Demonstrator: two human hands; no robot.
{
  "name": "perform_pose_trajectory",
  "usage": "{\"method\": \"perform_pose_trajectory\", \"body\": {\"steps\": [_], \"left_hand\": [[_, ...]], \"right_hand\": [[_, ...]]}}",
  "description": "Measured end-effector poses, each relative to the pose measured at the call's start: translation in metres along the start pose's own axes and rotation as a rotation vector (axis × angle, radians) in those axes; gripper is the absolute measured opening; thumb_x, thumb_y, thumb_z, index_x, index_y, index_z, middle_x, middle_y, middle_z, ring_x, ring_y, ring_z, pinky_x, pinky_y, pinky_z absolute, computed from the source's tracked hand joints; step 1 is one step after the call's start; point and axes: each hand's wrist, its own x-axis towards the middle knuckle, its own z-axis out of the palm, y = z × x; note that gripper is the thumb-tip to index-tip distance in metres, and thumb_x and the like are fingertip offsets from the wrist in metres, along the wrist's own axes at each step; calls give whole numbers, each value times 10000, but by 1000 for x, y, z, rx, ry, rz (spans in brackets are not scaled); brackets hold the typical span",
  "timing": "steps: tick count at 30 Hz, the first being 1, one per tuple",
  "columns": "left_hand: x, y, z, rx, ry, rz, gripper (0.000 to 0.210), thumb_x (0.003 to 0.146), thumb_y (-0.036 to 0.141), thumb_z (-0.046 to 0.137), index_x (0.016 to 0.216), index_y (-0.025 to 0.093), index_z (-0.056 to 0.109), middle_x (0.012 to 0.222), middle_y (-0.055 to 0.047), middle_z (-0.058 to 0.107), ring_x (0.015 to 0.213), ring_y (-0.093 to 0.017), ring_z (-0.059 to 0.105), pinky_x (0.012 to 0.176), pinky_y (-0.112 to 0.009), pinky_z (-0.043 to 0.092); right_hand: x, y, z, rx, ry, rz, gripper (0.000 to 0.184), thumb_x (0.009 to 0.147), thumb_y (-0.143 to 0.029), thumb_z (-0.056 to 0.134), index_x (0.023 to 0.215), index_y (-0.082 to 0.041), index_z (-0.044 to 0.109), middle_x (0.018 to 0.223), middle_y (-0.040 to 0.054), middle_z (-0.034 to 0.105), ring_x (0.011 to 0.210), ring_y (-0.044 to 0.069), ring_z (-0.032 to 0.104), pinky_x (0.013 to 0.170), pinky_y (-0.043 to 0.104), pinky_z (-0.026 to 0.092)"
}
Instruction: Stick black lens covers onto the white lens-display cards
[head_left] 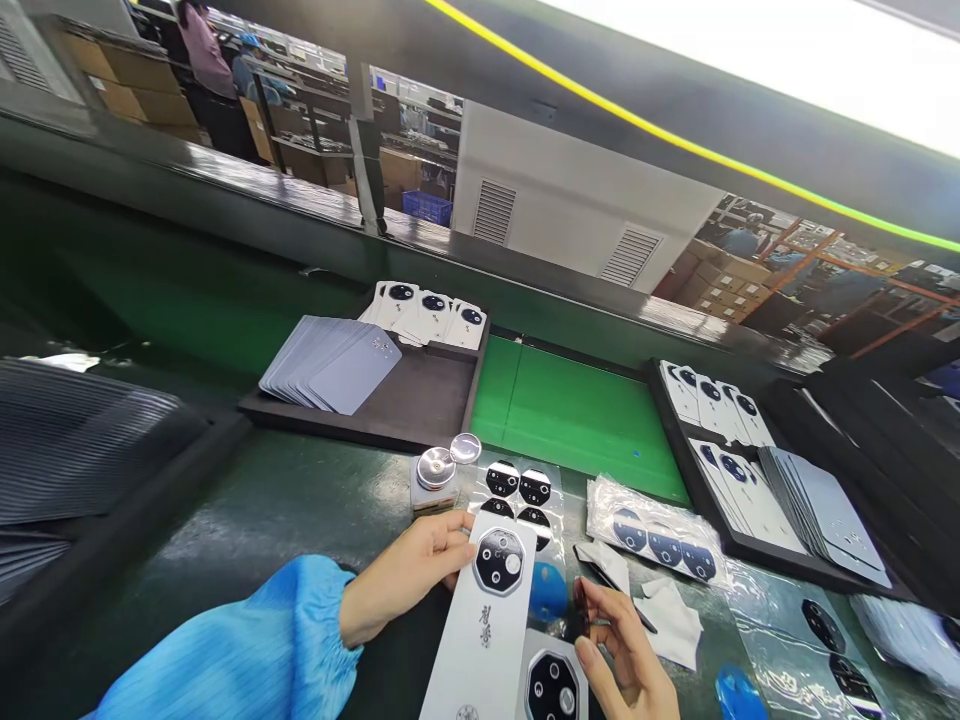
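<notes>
My left hand (420,572), in a blue sleeve, grips a white phone back cover (474,650) by its upper left edge, thumb on the front. The cover has a black octagonal camera plate near its top and dark lettering below. My right hand (622,655) is closed in a pinch on a small, thin dark piece (580,604), seen nearly edge-on. Below it, partly cut off by the frame, lies another camera plate on a light panel (556,685). A sheet of black camera stickers (535,488) lies behind the cover, beside a blue round film (548,592).
A round metal dispenser (436,468) stands behind my left hand. Trays of phone covers stand at back left (420,415) and right (705,500). White cloths (675,622), a bagged sticker pack (652,530) and clear film (787,640) lie on the right.
</notes>
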Motion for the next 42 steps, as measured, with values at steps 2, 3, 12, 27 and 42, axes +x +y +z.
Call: {"method": "perform_pose_trajectory", "body": {"steps": [2,3,12,27,42], "left_hand": [[0,-1,-1,3,-17,8,429,740,533,675,932,165,568,694,-23,685,731,-209,650,674,-279,433],[0,-2,-1,8,-20,12,434,743,541,672,934,165,569,704,-25,685,738,-211,648,680,-281,435],[-1,-2,-1,47,-33,29,404,766,527,652,925,163,578,735,-26,677,747,-195,621,690,-273,420],[-2,-1,0,10,-22,-22,440,734,498,685,982,147,590,724,-26,689,738,-189,635,676,-262,437],[0,-6,-2,3,-48,25,381,776,471,657,961,147,580,694,-2,649,708,-166,608,667,-251,428]], "right_hand": [[0,1,0,-8,4,-8,463,837,-595,553,1126,-246,652,1087,79,607,744,174,610,740,259,554],[0,1,0,-7,8,-8,473,836,-597,553,1134,-242,648,1090,80,608,757,177,612,758,264,553],[1,-7,0,6,13,21,426,816,-595,588,1067,-260,662,1060,73,603,737,184,593,708,287,552],[1,-10,0,-13,-4,11,417,811,-606,590,1056,-276,660,1032,53,600,729,165,582,713,257,543],[2,-14,1,-62,20,-33,445,816,-611,580,1055,-245,658,972,61,580,684,164,526,683,277,527]]}}
